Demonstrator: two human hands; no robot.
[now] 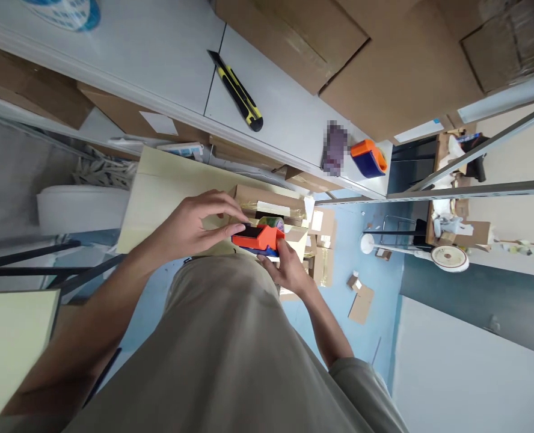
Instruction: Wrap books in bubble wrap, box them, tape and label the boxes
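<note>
In front of my body, my right hand (288,264) is closed around an orange and blue tape dispenser (260,239). A roll of clear tape (271,224) shows on its far side. My left hand (199,224) comes in from the left, thumb and fingers pinching at the dispenser's black front end; whether a strip of tape is between them I cannot make out. Just beyond the dispenser, a cardboard box (267,197) with a white label lies on a cream-coloured table (177,180), partly hidden by my hands.
On the white shelf (159,54) ahead lie a black and yellow box cutter (237,90), a second orange and blue tape dispenser (368,159) and large cardboard boxes (411,66). More cartons (323,264) are stacked at right on the blue floor. A metal shelf post (474,191) juts across the right.
</note>
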